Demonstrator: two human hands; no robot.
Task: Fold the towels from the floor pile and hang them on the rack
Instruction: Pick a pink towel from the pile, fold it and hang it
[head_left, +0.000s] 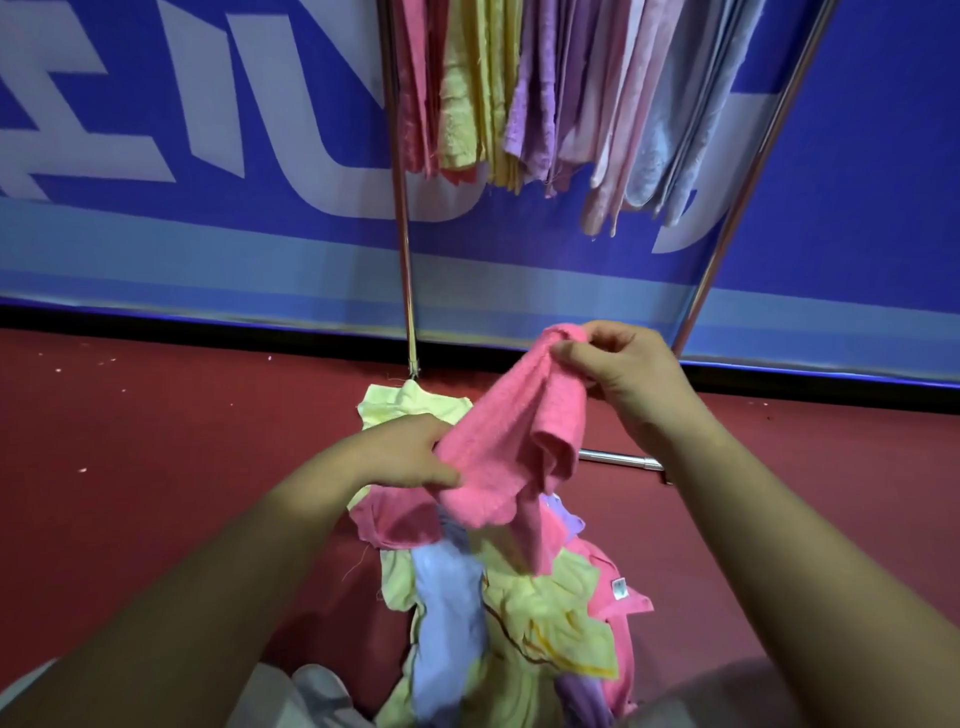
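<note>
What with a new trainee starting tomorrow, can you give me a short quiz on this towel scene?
1. True or false: the left hand and the right hand both grip the pink towel.
2. Where does the towel pile lie? A: on the red floor; B: on a table; C: on a chair.
3. Fill in: the towels hanging at the far right of the rack are light ___.
Key: 1 true; 2 A; 3 blue.

Blue banner (260, 234) with white lettering spanning 10 to 2 o'clock, black strip (208, 325) under it. Red floor (156, 467) below, white specks (82, 470) at 9.
</note>
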